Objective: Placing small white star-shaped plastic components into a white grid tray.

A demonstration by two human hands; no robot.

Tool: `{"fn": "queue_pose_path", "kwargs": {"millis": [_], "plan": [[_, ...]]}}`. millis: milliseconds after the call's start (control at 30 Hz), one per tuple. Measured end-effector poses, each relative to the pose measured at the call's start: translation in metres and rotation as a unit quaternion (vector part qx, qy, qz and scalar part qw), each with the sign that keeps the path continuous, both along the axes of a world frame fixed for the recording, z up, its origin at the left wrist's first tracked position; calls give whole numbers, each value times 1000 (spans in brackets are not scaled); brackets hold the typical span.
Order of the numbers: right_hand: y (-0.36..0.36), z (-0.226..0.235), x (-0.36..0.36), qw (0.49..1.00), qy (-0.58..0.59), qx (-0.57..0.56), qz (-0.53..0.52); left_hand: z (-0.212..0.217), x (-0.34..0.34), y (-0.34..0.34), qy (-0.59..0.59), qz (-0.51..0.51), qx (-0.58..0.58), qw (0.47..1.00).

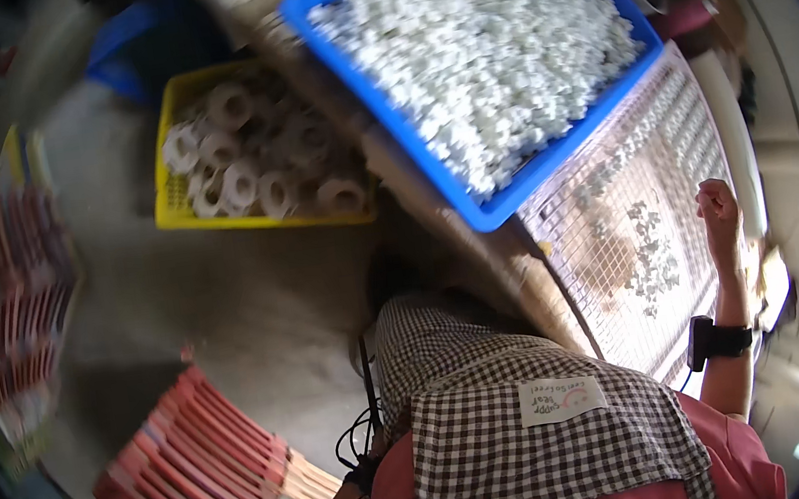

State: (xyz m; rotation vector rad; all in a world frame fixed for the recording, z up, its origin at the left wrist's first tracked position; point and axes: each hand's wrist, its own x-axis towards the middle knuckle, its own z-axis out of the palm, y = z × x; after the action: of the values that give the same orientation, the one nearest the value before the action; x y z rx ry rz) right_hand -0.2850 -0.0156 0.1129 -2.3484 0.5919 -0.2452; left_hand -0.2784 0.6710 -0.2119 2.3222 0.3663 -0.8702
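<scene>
My right hand (716,203) is held over the right edge of a pale gridded board (599,269), its fingers curled closed. What they hold, if anything, cannot be made out. Small grey-white pieces (651,262) lie in a loose heap on the grid, and more stand in rows toward its far right side. A blue plastic tray (496,217) heaped with small white pieces (485,56) rests over the far end of the board. Of my left arm only the forearm and a dark wristband show beside the apron; my left hand itself is hidden.
Left of the table, a yellow crate (265,223) on the floor holds several pale rings or rolls. Red slatted stacks (196,468) stand at the lower left, with similar stacks (5,281) at the far left. A blue bin (126,48) sits behind the crate. Black cables hang near my left side.
</scene>
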Motion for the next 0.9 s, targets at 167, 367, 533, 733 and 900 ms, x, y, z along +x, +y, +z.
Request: {"fn": "queue_pose_path", "kwargs": {"millis": [167,367,533,733,900], "plan": [[34,18,-16,991,78,-51,-97,-57,103,-11,32,-76,78,994],[49,12,-43,977,119,11,-177,-80,125,-21,85,-133,105,982],[58,8,-58,969,174,8,-174,-58,124,-16,100,-142,89,981],[62,-2,-99,963,197,29,-181,-28,119,-16,115,-171,44,978],[69,-17,-138,960,155,28,-230,-6,113,-23,147,-222,-16,964]]}}
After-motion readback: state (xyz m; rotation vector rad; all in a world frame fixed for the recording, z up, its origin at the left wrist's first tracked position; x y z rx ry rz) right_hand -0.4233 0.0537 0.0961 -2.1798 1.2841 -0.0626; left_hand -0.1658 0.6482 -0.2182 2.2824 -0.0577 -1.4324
